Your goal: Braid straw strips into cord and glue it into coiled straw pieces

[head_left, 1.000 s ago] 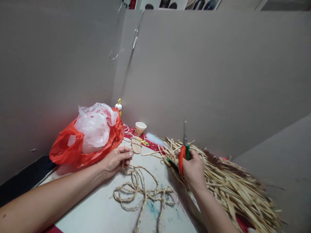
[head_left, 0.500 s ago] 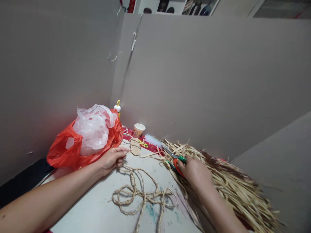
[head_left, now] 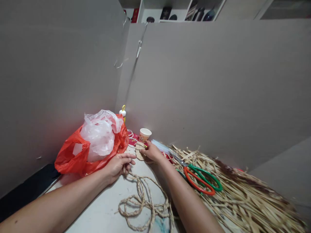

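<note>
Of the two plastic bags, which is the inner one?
The white translucent bag: it sits bunched up in the opening of the red bag, which spreads around it.

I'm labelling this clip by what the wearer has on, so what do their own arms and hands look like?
The left hand and right hand are ungloved. Both wrists look free of watches or bracelets, and no sleeves show. The left forearm has one small spot. I see no rings, though some fingers are hidden.
</note>
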A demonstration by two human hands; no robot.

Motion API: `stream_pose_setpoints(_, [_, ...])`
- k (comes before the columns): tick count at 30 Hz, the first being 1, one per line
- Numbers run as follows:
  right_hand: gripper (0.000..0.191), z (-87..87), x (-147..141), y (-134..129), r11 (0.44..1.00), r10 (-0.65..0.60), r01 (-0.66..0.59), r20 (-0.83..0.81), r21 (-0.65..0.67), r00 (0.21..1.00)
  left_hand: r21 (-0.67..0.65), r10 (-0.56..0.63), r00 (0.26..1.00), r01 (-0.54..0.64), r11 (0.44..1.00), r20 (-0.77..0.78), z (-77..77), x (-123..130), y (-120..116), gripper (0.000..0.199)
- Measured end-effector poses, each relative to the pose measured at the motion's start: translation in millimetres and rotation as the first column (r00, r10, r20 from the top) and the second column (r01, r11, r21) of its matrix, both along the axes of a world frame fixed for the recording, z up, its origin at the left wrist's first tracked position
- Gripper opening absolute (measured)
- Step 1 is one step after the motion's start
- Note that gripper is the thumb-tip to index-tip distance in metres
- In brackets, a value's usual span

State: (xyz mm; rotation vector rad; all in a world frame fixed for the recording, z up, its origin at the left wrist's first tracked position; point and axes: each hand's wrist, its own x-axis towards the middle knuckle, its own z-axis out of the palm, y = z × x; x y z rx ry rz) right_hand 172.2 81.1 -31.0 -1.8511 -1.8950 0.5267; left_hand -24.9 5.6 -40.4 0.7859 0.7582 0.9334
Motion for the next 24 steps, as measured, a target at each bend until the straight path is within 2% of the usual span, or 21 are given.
stream_pose_setpoints(4, [0.052, -13.5, 6.0, 0.0, 1.0, 0.02, -0.02, -0.283, 0.003, 0.959, 0.013, 0.037, 0.999, -0.036, 0.999, -0.039, -3.8, 2.3, 0.3, 0.024])
stream_pose_setpoints(6, [0.055, -12.3, 10.1, -3.9, 1.0, 0.028, -0.024, -0.411, 0.014, 0.911, 0.016, 0.068, 0.996, -0.067, 0.998, -0.062, -4.6, 2.6, -0.2, 0.03])
stream_pose_setpoints(8, [0.056, -2.9, 11.1, -8.5, 0.998, 0.056, -0.038, -0.52, 0.044, 0.852, 0.027, 0.096, 0.992, -0.094, 0.995, -0.079, -1.8, 2.6, -1.3, 0.038])
stream_pose_setpoints(10, [0.059, 15.0, 7.0, -15.0, 0.993, 0.11, -0.06, -0.603, 0.102, 0.79, 0.056, 0.112, 0.99, -0.108, 0.993, -0.09, 6.0, 2.5, -3.6, 0.045])
stream_pose_setpoints(14, [0.066, 67.1, -12.6, -42.1, 0.956, 0.275, -0.125, -0.664, 0.265, 0.695, 0.184, 0.1, 0.992, -0.084, 0.979, -0.074, 31.4, 2.8, -13.4, 0.056])
stream_pose_setpoints(18, [0.075, 115.0, -21.4, -86.7, 0.88, 0.472, -0.282, -0.641, 0.381, 0.605, 0.385, 0.071, 0.994, -0.034, 0.922, -0.082, 58.0, 2.6, -30.1, 0.041])
stream_pose_setpoints(20, [0.076, 130.9, -15.4, -107.1, 0.831, 0.555, -0.386, -0.63, 0.4, 0.543, 0.447, 0.053, 0.994, -0.007, 0.894, -0.091, 69.8, 2.1, -40.8, 0.036])
stream_pose_setpoints(22, [0.069, 140.9, -5.0, -122.0, 0.786, 0.613, -0.466, -0.613, 0.406, 0.499, 0.493, 0.033, 0.993, 0.028, 0.87, -0.116, 79.5, 1.5, -52.3, 0.032])
stream_pose_setpoints(24, [0.056, 146.2, 5.4, -131.6, 0.773, 0.625, -0.487, -0.617, 0.406, 0.478, 0.535, 0.029, 0.986, 0.063, 0.843, -0.163, 86.7, 1.2, -63.3, 0.028])
